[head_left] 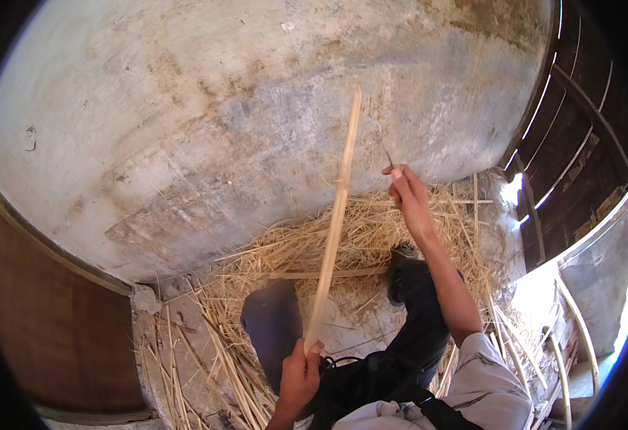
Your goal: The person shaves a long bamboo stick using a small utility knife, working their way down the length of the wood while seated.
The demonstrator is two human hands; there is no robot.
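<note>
My left hand (299, 378) grips a long stick (334, 229) by its lower end, over straw (375, 218) at the floor's (350, 324) edge by the wall (256, 136); my right hand (410, 195) pinches a thin dark sliver (389, 158).

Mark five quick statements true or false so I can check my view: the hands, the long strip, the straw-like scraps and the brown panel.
1. The left hand grips the lower end of the long strip. True.
2. The right hand also grips the strip. False: it is apart from the strip and holds a thin dark thing, too small to identify.
3. Straw-like scraps lie along the foot of the stained wall. True.
4. The long strip lies flat on the ground. False: it is held up in front of the person.
5. The brown panel is on the picture's left side. True.
</note>
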